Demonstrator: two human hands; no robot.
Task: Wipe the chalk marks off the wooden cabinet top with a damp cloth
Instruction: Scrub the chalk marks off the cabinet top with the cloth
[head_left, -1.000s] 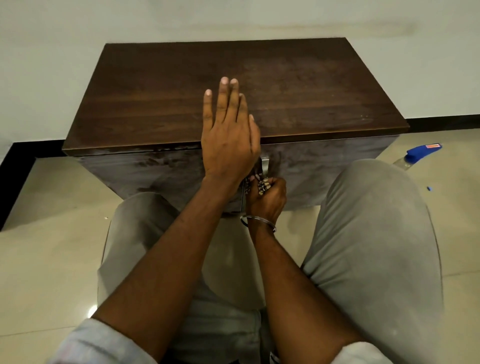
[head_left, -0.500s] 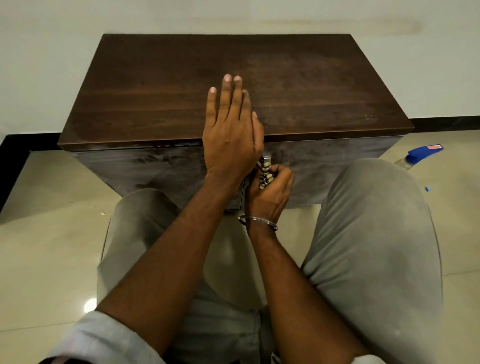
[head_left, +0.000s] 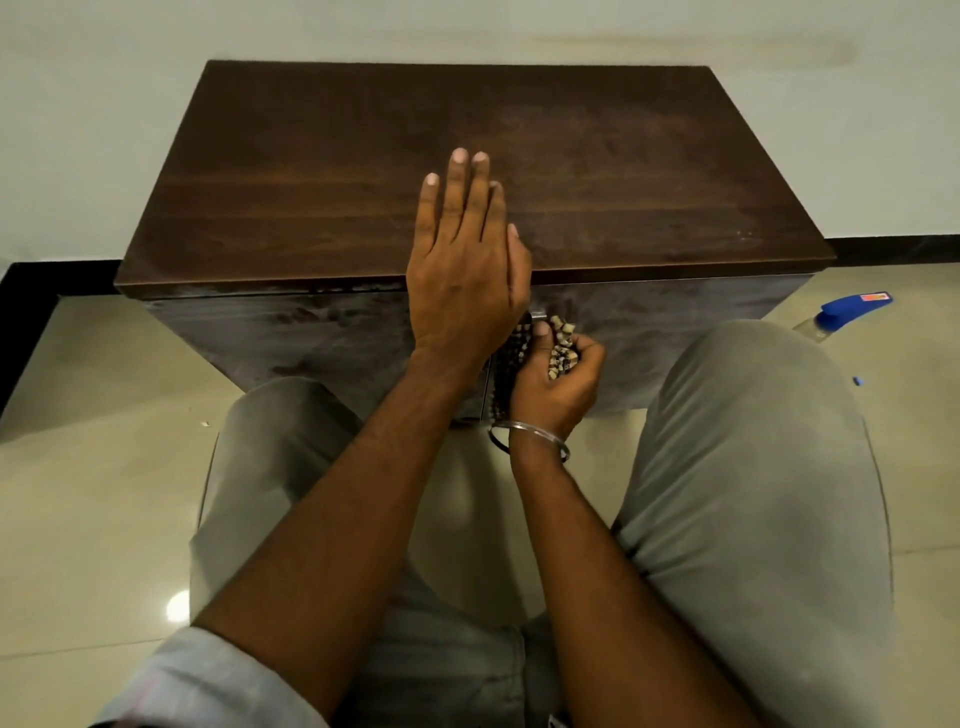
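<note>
The dark wooden cabinet top (head_left: 322, 171) fills the upper middle of the head view, with faint pale smears on its right half (head_left: 613, 156) and along the front edge. My left hand (head_left: 462, 260) lies flat on the front edge of the top, fingers straight and together, holding nothing. Just below it, against the cabinet's front face, my right hand (head_left: 558, 379) is closed around a bunched checked cloth (head_left: 563, 343). Part of the cloth hangs down behind my left wrist.
I sit close to the cabinet with a knee on each side of it, the right knee (head_left: 748, 441) beside its corner. A clear spray bottle with a blue head (head_left: 841, 312) lies on the tiled floor at the right. A pale wall (head_left: 104, 130) stands right behind the cabinet.
My right hand with the cloth has risen a little along the cabinet's front face and shifted right. My left hand stays flat on the top.
</note>
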